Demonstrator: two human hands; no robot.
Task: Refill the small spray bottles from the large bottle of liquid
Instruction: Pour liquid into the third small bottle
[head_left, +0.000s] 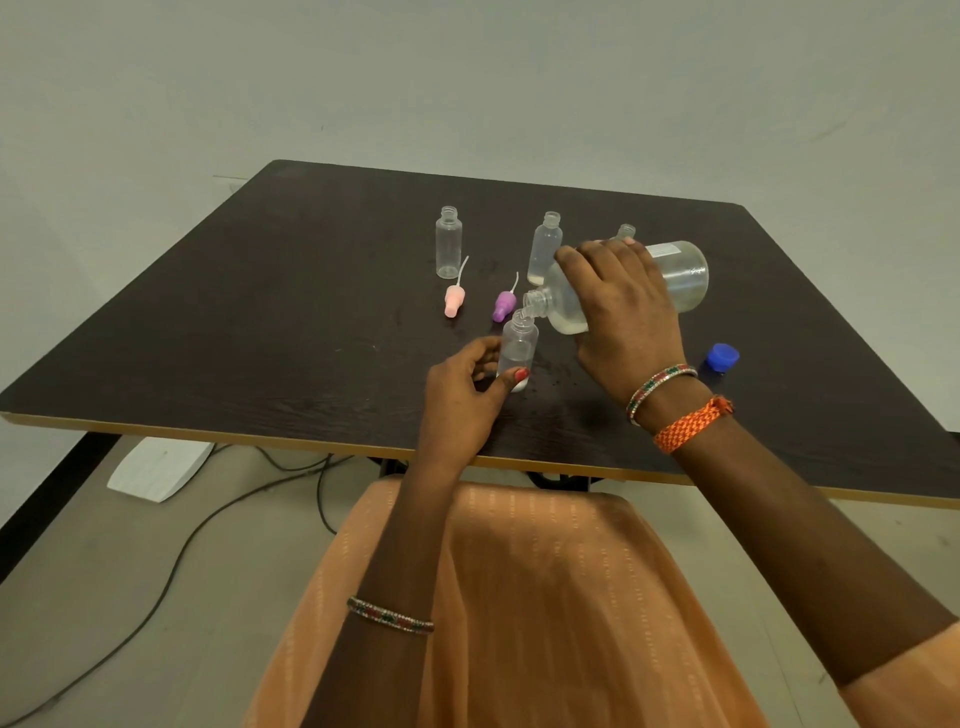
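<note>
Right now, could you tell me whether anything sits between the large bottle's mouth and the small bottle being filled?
Nothing visible does: the large bottle, tilted by the right hand, has its mouth right over the open neck of the small bottle that the left hand holds.

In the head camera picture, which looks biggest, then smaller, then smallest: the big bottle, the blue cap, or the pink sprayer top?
1. Large bottle, clearly biggest.
2. and 3. Pink sprayer top and blue cap look about alike; the cap is nearer, so I won't rank them.
</note>
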